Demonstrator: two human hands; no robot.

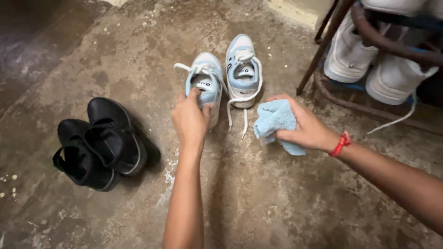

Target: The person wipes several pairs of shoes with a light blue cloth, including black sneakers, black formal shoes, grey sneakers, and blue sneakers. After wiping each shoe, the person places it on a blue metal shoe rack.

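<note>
Left hand [190,121] fingers clamped on left sneaker [205,85] heel; right hand [307,128] fingers bunched on cloth [274,121], right of it. Risk: loose laces [230,113] snagging, dragging the other sneaker [243,69].

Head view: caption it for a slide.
Left hand grips a light-blue sneaker; right hand holds a blue cloth.

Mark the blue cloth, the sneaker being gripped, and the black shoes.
blue cloth [273,119], head view, upper folded part.
left sneaker [207,69], head view, laces over the tongue.
black shoes [110,138], head view, opening of the nearer shoe.
</note>
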